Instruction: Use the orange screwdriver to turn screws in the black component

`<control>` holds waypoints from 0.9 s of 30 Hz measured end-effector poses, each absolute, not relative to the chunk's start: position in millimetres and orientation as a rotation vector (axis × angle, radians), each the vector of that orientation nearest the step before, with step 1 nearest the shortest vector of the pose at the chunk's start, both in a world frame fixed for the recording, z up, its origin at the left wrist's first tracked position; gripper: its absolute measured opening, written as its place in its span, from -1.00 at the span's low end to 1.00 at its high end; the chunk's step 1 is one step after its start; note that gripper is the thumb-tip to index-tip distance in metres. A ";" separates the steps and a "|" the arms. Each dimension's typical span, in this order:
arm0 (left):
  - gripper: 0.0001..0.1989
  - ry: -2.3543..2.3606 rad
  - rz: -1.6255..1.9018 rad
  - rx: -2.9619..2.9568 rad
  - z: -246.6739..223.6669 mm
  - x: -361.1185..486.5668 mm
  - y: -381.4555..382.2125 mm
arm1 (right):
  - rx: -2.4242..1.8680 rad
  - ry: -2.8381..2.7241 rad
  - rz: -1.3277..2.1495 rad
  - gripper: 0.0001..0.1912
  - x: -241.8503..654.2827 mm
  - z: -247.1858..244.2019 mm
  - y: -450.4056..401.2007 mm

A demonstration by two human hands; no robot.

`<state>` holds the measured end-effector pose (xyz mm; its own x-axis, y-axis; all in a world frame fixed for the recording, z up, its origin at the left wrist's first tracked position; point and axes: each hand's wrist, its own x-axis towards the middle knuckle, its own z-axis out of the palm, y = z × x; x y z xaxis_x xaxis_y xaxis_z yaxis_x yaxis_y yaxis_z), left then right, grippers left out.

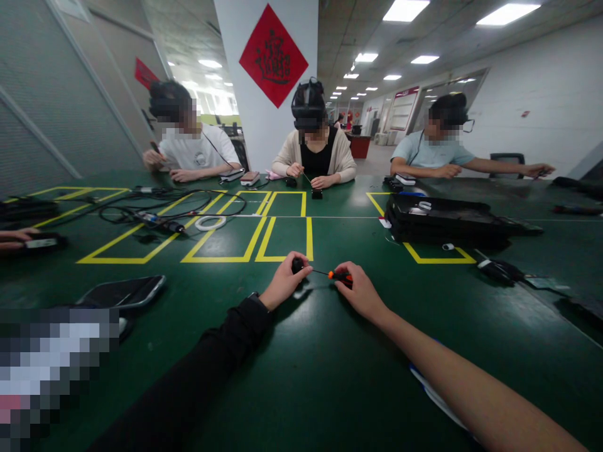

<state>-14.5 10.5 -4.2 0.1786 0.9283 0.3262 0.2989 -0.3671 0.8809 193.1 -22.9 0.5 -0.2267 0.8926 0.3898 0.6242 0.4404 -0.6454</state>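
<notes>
My left hand (pixel 288 280), in a black sleeve, is closed around a small black part (pixel 297 265) whose kind I cannot make out. In my right hand (pixel 360 292) is a screwdriver (pixel 333 275) with an orange and black handle. Its thin shaft points left and reaches the fingertips of my left hand at the black part. Whether the tip sits in a screw is hidden by the fingers. Both hands are just above the green table (pixel 325 376), near its middle.
A black case (pixel 438 216) lies at the right, with dark cables (pixel 502 271) nearby. At the left are tangled black cables (pixel 160 220), a white cable coil (pixel 210 223) and a phone (pixel 125 292). Several people sit around the table; yellow tape (pixel 217 258) marks its surface.
</notes>
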 end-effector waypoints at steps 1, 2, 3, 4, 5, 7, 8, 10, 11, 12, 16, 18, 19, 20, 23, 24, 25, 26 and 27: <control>-0.79 1.166 1.195 1.787 -4.2 -14.4 10.6 | -1.284 -1.948 0.466 -0.79 192.8 0.4 -23.0; -0.79 1.171 1.196 1.787 -4.1 -14.4 10.7 | -1.294 -1.946 0.469 -0.79 192.7 0.3 -22.8; -0.79 1.172 1.196 1.786 -4.1 -14.4 10.8 | -1.304 -1.949 0.468 -0.81 192.7 0.1 -22.4; -0.79 1.171 1.196 1.785 -4.2 -14.4 10.9 | -1.312 -1.957 0.464 -0.80 192.8 -0.1 -22.0; -0.79 1.168 1.196 1.785 -4.3 -14.5 11.0 | -1.316 -1.967 0.457 -0.79 193.0 -0.2 -21.4; -0.79 1.162 1.195 1.783 -4.7 -15.0 11.1 | -1.310 -1.985 0.442 -0.79 193.3 -0.1 -20.8; -0.79 1.164 1.194 1.781 -4.9 -15.2 11.2 | -1.304 -1.987 0.439 -0.81 193.5 0.3 -20.8; -0.79 1.170 1.194 1.776 -5.5 -15.6 11.3 | -1.289 -1.978 0.444 -0.84 193.5 1.6 -21.7; -0.79 1.170 1.192 1.775 -5.7 -15.7 11.3 | -1.284 -1.968 0.448 -0.84 193.4 2.4 -22.5; -0.79 1.167 1.192 1.775 -5.9 -15.7 11.3 | -1.283 -1.959 0.453 -0.84 193.2 3.2 -23.5; -0.80 1.146 1.200 1.784 -5.3 -15.2 10.6 | -1.299 -1.933 0.471 -0.83 192.2 4.4 -26.1; -0.80 1.143 1.206 1.784 -4.6 -14.9 10.0 | -1.313 -1.929 0.474 -0.82 192.0 3.5 -25.7; -0.80 1.142 1.207 1.783 -4.2 -14.8 9.7 | -1.317 -1.934 0.471 -0.82 192.1 2.8 -25.1; -0.80 1.143 1.207 1.781 -3.9 -14.7 9.4 | -1.319 -1.943 0.465 -0.82 192.3 2.2 -24.3; -0.80 1.157 1.207 1.772 -3.6 -14.7 9.2 | -1.307 -1.983 0.440 -0.76 193.1 1.5 -22.5; -0.80 1.159 1.207 1.768 -3.7 -14.8 9.4 | -1.301 -1.992 0.435 -0.77 193.4 1.7 -22.3; -0.81 1.157 1.206 1.766 -3.9 -14.9 9.6 | -1.296 -1.996 0.433 -0.79 193.6 2.1 -22.4; -0.81 1.152 1.205 1.765 -4.1 -15.0 9.9 | -1.291 -1.995 0.433 -0.82 193.6 2.5 -22.7; -0.81 1.145 1.204 1.766 -4.3 -15.1 10.2 | -1.287 -1.991 0.433 -0.84 193.6 2.8 -23.1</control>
<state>-15.1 10.2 -4.3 0.1761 0.9295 0.3240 0.2769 -0.3626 0.8899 193.6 -23.1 2.8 -0.2464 0.8895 0.3849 0.6495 0.4463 -0.6156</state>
